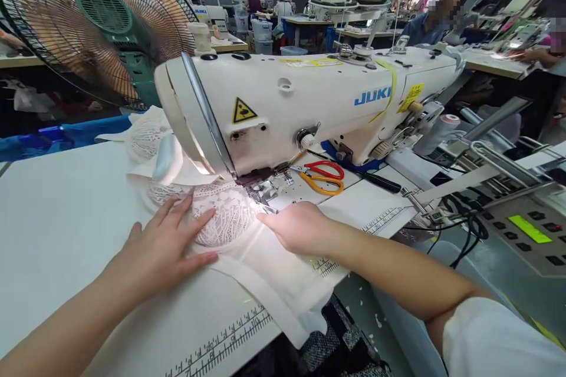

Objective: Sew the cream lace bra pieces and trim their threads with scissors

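Note:
A white lace bra (225, 218) lies on the table under the needle area of a white sewing machine (287, 106). My left hand (165, 241) rests flat on it with fingers spread, touching the lace cup and the fabric's edge. My right hand (305, 227) is curled at the cup's right side, its fingertips closed on the fabric beside the presser foot (264, 191). A thin metal piece shows by these fingertips; I cannot tell whether it is held. A white strap (260, 288) and smooth fabric hang toward the table's front edge.
Scissors with red and orange handles (333, 191) lie behind my right hand, near a black-handled tool (382, 181). A large fan (106, 17) stands at left. A tape feeder (499, 171) and control panel (528, 230) are at right. Other people work in the background.

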{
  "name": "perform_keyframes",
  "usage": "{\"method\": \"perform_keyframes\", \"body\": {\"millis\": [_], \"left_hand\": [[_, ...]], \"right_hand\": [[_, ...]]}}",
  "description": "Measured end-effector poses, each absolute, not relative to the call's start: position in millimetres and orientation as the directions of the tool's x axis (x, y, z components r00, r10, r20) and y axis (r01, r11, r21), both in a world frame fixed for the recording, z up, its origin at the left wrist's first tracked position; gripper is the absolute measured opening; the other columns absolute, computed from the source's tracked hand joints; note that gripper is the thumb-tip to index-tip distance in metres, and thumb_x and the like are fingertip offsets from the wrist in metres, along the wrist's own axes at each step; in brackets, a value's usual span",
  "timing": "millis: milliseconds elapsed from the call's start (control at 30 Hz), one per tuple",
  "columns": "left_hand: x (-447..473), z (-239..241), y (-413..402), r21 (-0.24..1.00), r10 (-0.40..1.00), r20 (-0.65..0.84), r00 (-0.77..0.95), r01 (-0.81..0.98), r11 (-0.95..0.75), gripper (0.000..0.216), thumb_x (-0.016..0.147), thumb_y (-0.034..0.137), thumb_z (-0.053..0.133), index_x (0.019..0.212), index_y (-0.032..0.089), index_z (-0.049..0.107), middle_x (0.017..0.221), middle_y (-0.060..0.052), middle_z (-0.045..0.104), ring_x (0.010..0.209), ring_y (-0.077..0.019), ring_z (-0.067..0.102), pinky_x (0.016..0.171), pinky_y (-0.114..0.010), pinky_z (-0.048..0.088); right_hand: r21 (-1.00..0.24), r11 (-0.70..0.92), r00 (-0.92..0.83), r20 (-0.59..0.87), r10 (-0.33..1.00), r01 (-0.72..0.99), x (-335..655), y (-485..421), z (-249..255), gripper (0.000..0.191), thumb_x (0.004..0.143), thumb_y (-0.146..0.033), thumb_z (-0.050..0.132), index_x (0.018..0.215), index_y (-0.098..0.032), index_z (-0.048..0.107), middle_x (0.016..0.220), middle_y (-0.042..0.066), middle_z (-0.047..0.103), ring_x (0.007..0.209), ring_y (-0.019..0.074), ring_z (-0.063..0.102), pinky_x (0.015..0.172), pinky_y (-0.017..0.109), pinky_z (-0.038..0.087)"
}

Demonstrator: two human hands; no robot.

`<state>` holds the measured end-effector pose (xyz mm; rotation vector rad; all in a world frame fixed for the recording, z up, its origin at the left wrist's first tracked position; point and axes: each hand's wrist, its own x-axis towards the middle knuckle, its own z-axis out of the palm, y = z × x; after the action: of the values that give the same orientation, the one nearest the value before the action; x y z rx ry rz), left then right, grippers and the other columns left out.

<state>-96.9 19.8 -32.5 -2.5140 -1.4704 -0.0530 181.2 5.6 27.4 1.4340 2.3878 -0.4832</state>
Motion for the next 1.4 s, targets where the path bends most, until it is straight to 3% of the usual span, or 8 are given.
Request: {"method": "perform_keyframes", "body": {"millis": [300,467,700,800,900,1067,1233,1400], "left_hand": [[-104,-18,56,-0.065,0.885,-0.071,0.460,0.883,-0.464,0.075,0.087,0.066,0.042,0.146,0.019,0.045,0.160,-0.018,0.026,0.146,-0.0433,0.024,0.113,-0.058,0.032],[-102,-11,69,-0.041,0.896,-0.109,0.431,0.898,-0.438,0.073,0.088,0.060,0.044,0.146,0.015,0.045,0.160,-0.021,0.022,0.147,-0.0421,0.020,0.116,-0.055,0.026],[-101,-6,80,-0.027,0.914,-0.101,0.392,0.918,-0.396,0.073,0.086,0.058,0.047,0.146,0.016,0.045,0.159,-0.017,0.029,0.146,-0.0387,0.024,0.115,-0.055,0.028],[-97,0,69,-0.008,0.928,-0.045,0.370,0.929,-0.371,0.066,0.090,0.054,0.043,0.145,0.018,0.045,0.157,-0.017,0.031,0.142,-0.0361,0.033,0.109,-0.052,0.039],[-82,3,41,-0.030,0.904,0.137,0.406,0.913,-0.406,0.054,0.096,0.047,0.033,0.134,0.015,0.056,0.144,-0.017,0.050,0.126,-0.0348,0.052,0.096,-0.050,0.049],[-25,-8,-20,0.042,0.595,0.506,0.625,0.671,-0.740,0.035,0.101,0.028,0.032,0.106,0.019,0.065,0.114,-0.007,0.069,0.093,-0.0181,0.067,0.072,-0.028,0.054],[22,-25,-49,0.015,0.569,0.363,0.738,0.606,-0.795,0.019,0.090,0.034,0.056,0.097,0.019,0.068,0.099,-0.006,0.070,0.067,-0.0184,0.063,0.056,-0.032,0.046],[17,-33,-45,-0.046,0.625,0.219,0.749,0.648,-0.760,0.027,0.079,0.032,0.072,0.103,0.020,0.068,0.102,-0.005,0.070,0.065,-0.0174,0.062,0.056,-0.033,0.042]], "right_hand": [[-0.049,0.381,-0.351,-0.511,0.785,0.923,165,11,32,0.087,0.080,-0.013,0.058,0.157,-0.022,0.019,0.086,0.010,0.072,0.081,0.0272,0.069,0.056,0.029,0.045],[-0.079,0.373,-0.362,-0.490,0.793,0.924,167,11,25,0.086,0.077,-0.013,0.060,0.155,-0.020,0.026,0.081,0.010,0.071,0.077,0.0268,0.069,0.055,0.029,0.044],[-0.140,0.418,-0.438,-0.396,0.807,0.897,179,2,24,0.063,0.081,-0.009,0.052,0.143,-0.020,0.043,0.075,0.006,0.066,0.067,0.0212,0.062,0.048,0.026,0.033],[-0.174,0.484,-0.515,-0.265,0.816,0.857,194,-8,21,0.048,0.082,-0.007,0.048,0.128,-0.019,0.054,0.079,0.006,0.062,0.065,0.0178,0.055,0.049,0.027,0.028],[-0.171,0.608,-0.631,-0.167,0.758,0.776,214,-21,15,0.036,0.082,-0.005,0.049,0.114,-0.019,0.060,0.088,0.006,0.060,0.077,0.0173,0.052,0.055,0.028,0.029],[-0.207,0.698,-0.724,-0.095,0.683,0.686,242,-43,2,0.028,0.084,-0.008,0.051,0.106,-0.020,0.063,0.097,0.005,0.060,0.085,0.0175,0.049,0.064,0.028,0.033],[-0.216,0.735,-0.752,-0.001,0.659,0.643,253,-55,-11,0.028,0.085,-0.008,0.053,0.108,-0.020,0.063,0.100,0.006,0.061,0.087,0.0181,0.050,0.069,0.028,0.038],[-0.182,0.736,-0.752,-0.027,0.659,0.652,250,-54,-11,0.030,0.087,-0.010,0.052,0.113,-0.020,0.063,0.101,0.008,0.059,0.089,0.0195,0.050,0.070,0.029,0.041]]}}
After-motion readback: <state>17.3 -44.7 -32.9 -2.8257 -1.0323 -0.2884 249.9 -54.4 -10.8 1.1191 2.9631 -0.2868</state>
